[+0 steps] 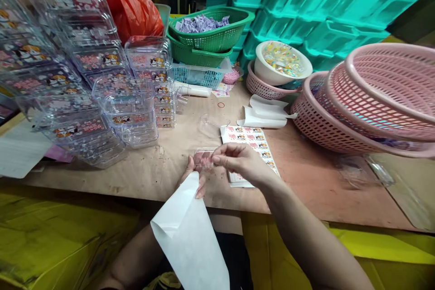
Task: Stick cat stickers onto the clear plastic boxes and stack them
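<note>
My left hand (pixel 187 173) is closed on a small clear plastic case (pixel 201 152) and on the corner of a white sheet (pixel 193 231), which hangs down over my lap. A pink-lettered sticker (pixel 205 161) lies against the case. At its right edge my right hand (pixel 236 159) pinches with thumb and forefinger; the fingertips cover part of the sticker. Under the right wrist is a stack of sticker sheets (pixel 249 137) printed with cartoon animals and pink lettering. Just behind the hands lies another clear plastic piece (pixel 212 124).
Stacked clear cases with stickers (pixel 102 61) fill the left. Curled white papers (pixel 265 112) lie beyond the sheets. Pink baskets (pixel 380 95) stand right, a white bowl of small packets (pixel 282 77) and green baskets (pixel 200 52) at the back, before turquoise crates (pixel 306 13).
</note>
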Demonstrator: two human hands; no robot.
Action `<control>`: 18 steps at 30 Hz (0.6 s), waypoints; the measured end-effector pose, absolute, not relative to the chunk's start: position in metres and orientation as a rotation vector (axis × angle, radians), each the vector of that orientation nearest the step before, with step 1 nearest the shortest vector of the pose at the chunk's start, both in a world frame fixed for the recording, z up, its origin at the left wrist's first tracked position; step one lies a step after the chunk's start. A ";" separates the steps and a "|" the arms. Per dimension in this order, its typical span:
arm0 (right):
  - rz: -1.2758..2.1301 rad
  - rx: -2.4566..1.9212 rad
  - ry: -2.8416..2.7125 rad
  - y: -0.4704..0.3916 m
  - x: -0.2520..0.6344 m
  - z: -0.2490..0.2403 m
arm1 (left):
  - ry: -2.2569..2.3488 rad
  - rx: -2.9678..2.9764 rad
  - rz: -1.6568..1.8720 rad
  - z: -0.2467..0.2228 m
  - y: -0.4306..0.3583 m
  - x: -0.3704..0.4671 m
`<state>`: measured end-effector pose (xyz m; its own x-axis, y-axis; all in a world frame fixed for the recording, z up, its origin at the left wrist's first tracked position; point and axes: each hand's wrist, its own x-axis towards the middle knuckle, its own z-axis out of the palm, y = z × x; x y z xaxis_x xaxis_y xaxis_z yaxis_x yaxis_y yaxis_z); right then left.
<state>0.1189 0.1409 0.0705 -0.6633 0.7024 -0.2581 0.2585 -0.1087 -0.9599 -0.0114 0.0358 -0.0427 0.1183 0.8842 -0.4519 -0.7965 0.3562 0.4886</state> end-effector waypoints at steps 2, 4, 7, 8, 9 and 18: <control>1.928 -1.133 -1.775 0.130 0.118 0.065 | 0.767 0.122 1.201 -0.048 0.039 -0.010; 1.886 -1.170 -1.725 0.127 0.116 0.059 | 0.770 0.106 1.187 -0.051 0.041 -0.009; 1.831 -1.199 -1.722 0.129 0.112 0.055 | 0.777 0.088 1.192 -0.054 0.040 -0.007; 1.811 -1.202 -1.734 0.130 0.111 0.056 | 0.779 0.084 1.199 -0.054 0.039 -0.007; 1.787 -1.205 -1.749 0.130 0.111 0.056 | 0.781 0.080 1.208 -0.054 0.039 -0.007; 1.696 -1.198 -1.862 0.131 0.109 0.057 | 0.779 0.074 1.214 -0.056 0.038 -0.008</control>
<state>0.1092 0.1307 0.0566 -0.5807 0.7659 -0.2759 0.3460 -0.0745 -0.9353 -0.0075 0.0384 -0.0563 0.1289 0.8580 -0.4972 -0.8096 0.3806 0.4469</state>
